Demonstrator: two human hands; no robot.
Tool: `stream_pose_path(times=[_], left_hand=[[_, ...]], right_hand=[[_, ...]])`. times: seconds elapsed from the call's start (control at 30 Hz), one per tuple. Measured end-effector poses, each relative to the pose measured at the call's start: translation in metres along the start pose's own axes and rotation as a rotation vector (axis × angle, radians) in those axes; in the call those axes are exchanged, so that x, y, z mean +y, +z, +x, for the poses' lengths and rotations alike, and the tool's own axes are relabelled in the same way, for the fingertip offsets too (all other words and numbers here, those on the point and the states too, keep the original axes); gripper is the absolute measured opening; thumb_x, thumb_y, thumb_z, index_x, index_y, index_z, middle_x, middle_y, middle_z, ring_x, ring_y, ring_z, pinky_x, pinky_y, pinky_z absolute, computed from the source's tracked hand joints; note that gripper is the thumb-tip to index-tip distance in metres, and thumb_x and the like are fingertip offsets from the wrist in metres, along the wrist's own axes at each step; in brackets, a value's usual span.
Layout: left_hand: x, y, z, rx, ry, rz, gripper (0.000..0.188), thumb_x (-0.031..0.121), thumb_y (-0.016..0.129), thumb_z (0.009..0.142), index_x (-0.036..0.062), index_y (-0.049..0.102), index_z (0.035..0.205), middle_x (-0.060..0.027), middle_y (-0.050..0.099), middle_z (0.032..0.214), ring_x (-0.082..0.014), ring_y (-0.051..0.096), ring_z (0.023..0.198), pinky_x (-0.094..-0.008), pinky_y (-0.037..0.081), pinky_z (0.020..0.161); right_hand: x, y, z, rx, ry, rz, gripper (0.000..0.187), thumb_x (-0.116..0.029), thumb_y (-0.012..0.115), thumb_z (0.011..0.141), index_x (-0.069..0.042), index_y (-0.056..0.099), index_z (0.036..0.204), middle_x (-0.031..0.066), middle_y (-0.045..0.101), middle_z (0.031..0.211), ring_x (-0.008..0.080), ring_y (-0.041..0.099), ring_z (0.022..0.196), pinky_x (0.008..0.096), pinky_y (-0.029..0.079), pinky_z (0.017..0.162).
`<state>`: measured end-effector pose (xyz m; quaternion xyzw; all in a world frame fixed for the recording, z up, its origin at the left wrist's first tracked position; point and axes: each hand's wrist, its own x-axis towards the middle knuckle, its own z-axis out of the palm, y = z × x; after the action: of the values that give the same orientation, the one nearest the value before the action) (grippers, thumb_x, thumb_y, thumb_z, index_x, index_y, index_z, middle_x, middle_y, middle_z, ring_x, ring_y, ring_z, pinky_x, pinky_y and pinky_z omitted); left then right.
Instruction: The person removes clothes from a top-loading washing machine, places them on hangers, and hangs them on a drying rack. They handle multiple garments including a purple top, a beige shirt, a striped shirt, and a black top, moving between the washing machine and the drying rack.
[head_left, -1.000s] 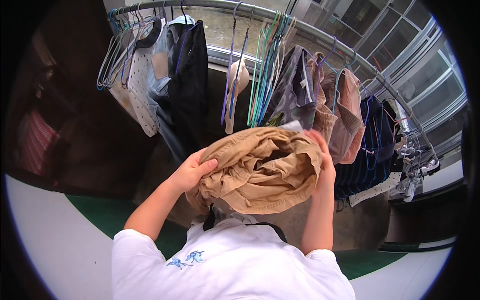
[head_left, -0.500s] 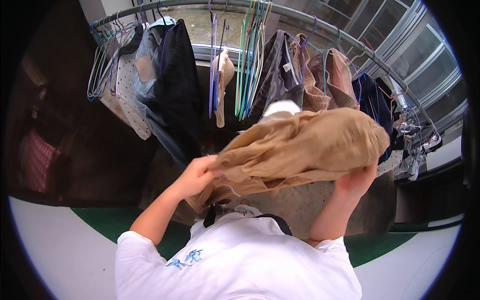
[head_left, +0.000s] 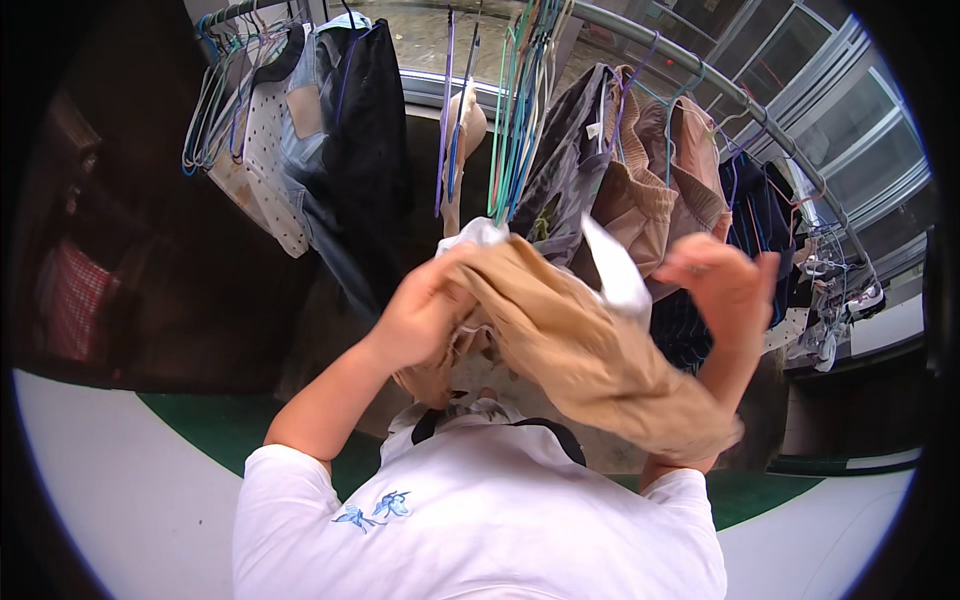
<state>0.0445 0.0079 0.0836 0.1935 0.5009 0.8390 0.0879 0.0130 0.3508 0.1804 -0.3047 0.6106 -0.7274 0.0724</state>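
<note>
A tan cloth garment (head_left: 580,350) slants from upper left to lower right in front of my chest; bunched folds hide its exact kind. Its upper left end is gripped in my left hand (head_left: 425,305), the fingers closed round the cloth. My right hand (head_left: 720,290), blurred by motion, is raised off the fabric with its fingers apart and nothing in it. The garment's lower end lies across my right forearm. A white cloth piece (head_left: 615,270) sticks up from the garment's far side, and more white cloth (head_left: 475,236) shows beyond my left hand.
A metal rail (head_left: 690,62) curves across the far side. From it hang black trousers (head_left: 365,150), a dotted white garment (head_left: 265,160), a beige bra (head_left: 465,140), empty coloured hangers (head_left: 510,130) and brown ribbed-waist garments (head_left: 640,195). A red checked cloth (head_left: 80,300) is at far left.
My right hand has let go of the tan garment and lifted. The garment's right end has dropped toward me, while my left hand keeps its hold and has moved slightly up and right.
</note>
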Motion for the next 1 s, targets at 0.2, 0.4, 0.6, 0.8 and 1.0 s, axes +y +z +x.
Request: stream_pose_path(times=[0.2, 0.4, 0.6, 0.8, 1.0], left_hand=[[-0.006, 0.068, -0.002, -0.354, 0.395, 0.658, 0.043, -0.01, 0.063, 0.073, 0.0082, 0.066, 0.112, -0.009, 0.053, 0.102, -0.0239, 0.054, 0.092, -0.0316, 0.042, 0.084], [-0.035, 0.103, -0.01, -0.581, 0.328, 0.596, 0.032, 0.003, 0.065, 0.083, 0.0124, 0.067, 0.113, -0.0075, 0.057, 0.098, -0.0241, 0.054, 0.09, -0.034, 0.042, 0.083], [0.009, 0.097, -0.017, -0.74, 0.258, 0.627, 0.036, 0.011, 0.068, 0.086, 0.0095, 0.065, 0.121, -0.0121, 0.06, 0.117, -0.0269, 0.056, 0.11, -0.0357, 0.048, 0.092], [0.076, 0.032, 0.006, -0.182, 0.681, 0.971, 0.05, 0.016, 0.082, 0.069, 0.0108, 0.068, 0.116, -0.0129, 0.06, 0.118, -0.0331, 0.057, 0.114, -0.0442, 0.046, 0.098], [0.092, 0.044, 0.028, -0.225, 0.455, 1.34, 0.059, 0.027, 0.083, 0.066, 0.0123, 0.065, 0.12, -0.0082, 0.062, 0.11, -0.0266, 0.061, 0.102, -0.0383, 0.05, 0.086]], right_hand=[[0.136, 0.054, -0.02, 0.076, 0.931, 0.276, 0.07, -0.063, 0.03, 0.099, -0.009, 0.046, 0.14, 0.0097, 0.054, 0.134, 0.0219, 0.054, 0.118, 0.0384, 0.043, 0.1], [0.166, 0.07, 0.001, 0.043, 0.86, 0.474, 0.039, -0.022, 0.064, 0.089, -0.004, 0.058, 0.123, 0.0032, 0.066, 0.106, 0.0138, 0.063, 0.09, 0.0272, 0.05, 0.082], [0.093, 0.082, 0.025, 0.182, 0.611, 0.075, 0.04, -0.003, 0.06, 0.08, -0.001, 0.057, 0.12, 0.0024, 0.066, 0.1, 0.0084, 0.062, 0.086, 0.0227, 0.048, 0.079], [0.043, 0.079, 0.042, 0.197, 0.554, 0.301, 0.065, 0.002, 0.05, 0.071, 0.001, 0.048, 0.136, 0.0104, 0.063, 0.116, 0.0155, 0.063, 0.096, 0.0265, 0.05, 0.082], [0.048, 0.101, 0.067, -0.209, 0.618, 0.08, 0.066, 0.002, 0.053, 0.066, -0.005, 0.046, 0.132, 0.004, 0.057, 0.115, 0.0119, 0.057, 0.102, 0.0234, 0.046, 0.085]])
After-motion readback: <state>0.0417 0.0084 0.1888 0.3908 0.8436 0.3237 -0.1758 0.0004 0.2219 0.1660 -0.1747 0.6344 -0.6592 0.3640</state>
